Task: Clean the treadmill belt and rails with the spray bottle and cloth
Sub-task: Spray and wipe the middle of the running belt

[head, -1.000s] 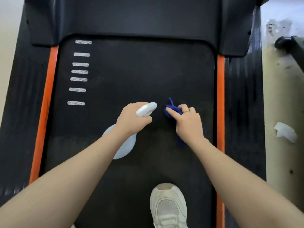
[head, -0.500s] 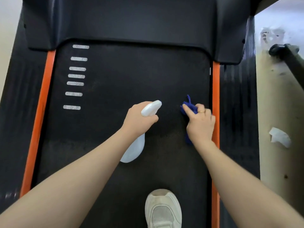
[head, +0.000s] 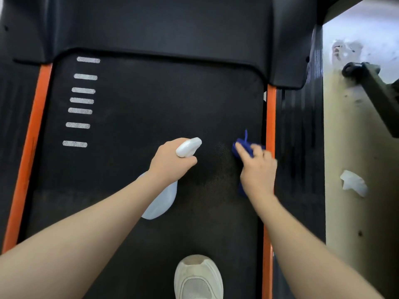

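The right hand (head: 258, 169) has slid the blue cloth (head: 243, 147) across the belt (head: 151, 117) toward the right-hand orange rail (head: 269, 117). A second ago its fingers (head: 241, 151) were mid-belt; now the knuckles reach the rail's edge

Count, head view:
- spray bottle (head: 160, 197): one, white
- cloth (head: 244, 147): one, blue
- hands: two, left hand (head: 172, 162), right hand (head: 258, 171)
- white dashes (head: 83, 101) on the belt (head: 151, 104), near its left edge: seven
- orange rails: two, left rail (head: 32, 134), right rail (head: 270, 117)
- shoe (head: 198, 277): one, white
- crumpled white paper (head: 353, 183) on the floor: one piece
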Action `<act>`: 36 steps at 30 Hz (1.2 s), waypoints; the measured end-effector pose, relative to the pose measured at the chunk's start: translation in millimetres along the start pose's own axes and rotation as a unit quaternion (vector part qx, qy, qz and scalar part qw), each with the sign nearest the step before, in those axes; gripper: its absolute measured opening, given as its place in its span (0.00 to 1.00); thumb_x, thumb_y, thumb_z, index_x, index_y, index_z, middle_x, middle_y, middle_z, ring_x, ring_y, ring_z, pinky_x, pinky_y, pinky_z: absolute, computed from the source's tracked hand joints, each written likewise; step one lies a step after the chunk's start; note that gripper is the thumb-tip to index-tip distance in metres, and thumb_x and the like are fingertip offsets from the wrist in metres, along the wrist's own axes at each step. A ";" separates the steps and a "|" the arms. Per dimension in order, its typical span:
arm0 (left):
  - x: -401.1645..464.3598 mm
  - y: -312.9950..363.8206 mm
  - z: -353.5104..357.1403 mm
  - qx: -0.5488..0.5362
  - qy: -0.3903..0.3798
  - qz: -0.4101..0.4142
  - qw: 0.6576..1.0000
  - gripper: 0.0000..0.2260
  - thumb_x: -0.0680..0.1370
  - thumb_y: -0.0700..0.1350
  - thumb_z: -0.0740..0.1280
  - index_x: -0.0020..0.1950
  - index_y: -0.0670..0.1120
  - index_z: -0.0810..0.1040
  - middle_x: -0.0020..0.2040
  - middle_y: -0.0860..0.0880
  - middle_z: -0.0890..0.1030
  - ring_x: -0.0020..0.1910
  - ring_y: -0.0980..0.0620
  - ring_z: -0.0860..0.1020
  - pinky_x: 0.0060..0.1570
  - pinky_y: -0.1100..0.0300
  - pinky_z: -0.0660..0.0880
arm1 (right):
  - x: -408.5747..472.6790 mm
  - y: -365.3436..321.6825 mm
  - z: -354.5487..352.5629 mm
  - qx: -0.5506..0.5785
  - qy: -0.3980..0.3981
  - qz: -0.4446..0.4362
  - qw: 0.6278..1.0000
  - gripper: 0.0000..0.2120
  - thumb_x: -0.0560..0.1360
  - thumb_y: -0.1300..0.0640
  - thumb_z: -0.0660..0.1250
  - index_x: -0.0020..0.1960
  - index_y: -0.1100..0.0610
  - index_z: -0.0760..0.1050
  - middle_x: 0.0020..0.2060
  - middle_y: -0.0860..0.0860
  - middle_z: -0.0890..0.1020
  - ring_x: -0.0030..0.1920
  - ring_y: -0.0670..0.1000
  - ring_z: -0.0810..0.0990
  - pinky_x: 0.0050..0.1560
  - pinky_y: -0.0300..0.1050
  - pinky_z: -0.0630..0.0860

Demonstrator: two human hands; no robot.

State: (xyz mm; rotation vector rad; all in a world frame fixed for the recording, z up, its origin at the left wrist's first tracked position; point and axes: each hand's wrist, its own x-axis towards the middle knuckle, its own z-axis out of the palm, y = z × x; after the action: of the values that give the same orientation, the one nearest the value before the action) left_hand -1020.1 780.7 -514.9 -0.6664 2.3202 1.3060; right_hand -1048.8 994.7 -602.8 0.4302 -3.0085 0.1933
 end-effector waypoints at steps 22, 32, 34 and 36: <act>-9.9 -12.4 -34.4 -0.072 0.022 0.011 0.997 0.12 0.73 0.38 0.67 0.55 0.48 0.80 0.46 0.52 0.80 0.44 0.57 0.77 0.41 0.65 0.72 | 12.9 -52.3 -4.4 0.081 -0.130 0.131 0.979 0.28 0.71 0.65 0.63 0.69 0.47 0.69 0.56 0.57 0.71 0.49 0.60 0.72 0.41 0.50 0.69; -31.7 -24.0 -38.2 -0.087 -0.007 0.051 0.995 0.13 0.71 0.37 0.67 0.52 0.50 0.79 0.47 0.55 0.81 0.47 0.59 0.79 0.44 0.66 0.72 | -14.5 -79.8 -17.1 0.089 -0.206 -0.092 0.970 0.26 0.73 0.61 0.61 0.69 0.44 0.68 0.56 0.57 0.72 0.49 0.60 0.72 0.41 0.49 0.68; -33.5 -25.3 -39.7 -0.083 0.005 0.043 0.996 0.12 0.72 0.37 0.67 0.52 0.49 0.79 0.47 0.54 0.81 0.46 0.58 0.78 0.43 0.67 0.72 | -8.7 -51.1 -13.5 0.071 -0.167 0.064 0.981 0.26 0.73 0.62 0.61 0.68 0.44 0.69 0.56 0.57 0.71 0.49 0.61 0.72 0.44 0.52 0.71; -35.7 -26.4 -41.2 -0.089 0.025 0.042 0.995 0.10 0.72 0.36 0.66 0.50 0.48 0.78 0.48 0.50 0.81 0.45 0.57 0.77 0.41 0.68 0.71 | -16.5 -43.4 -15.6 0.059 -0.146 0.197 0.968 0.27 0.74 0.63 0.59 0.70 0.46 0.67 0.58 0.58 0.70 0.51 0.61 0.71 0.46 0.53 0.70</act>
State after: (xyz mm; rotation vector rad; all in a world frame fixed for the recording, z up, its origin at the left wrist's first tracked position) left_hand -980.2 740.6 -493.2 -0.6694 2.3124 1.5659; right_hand -1019.5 960.0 -584.4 -0.1571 -3.3554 0.3681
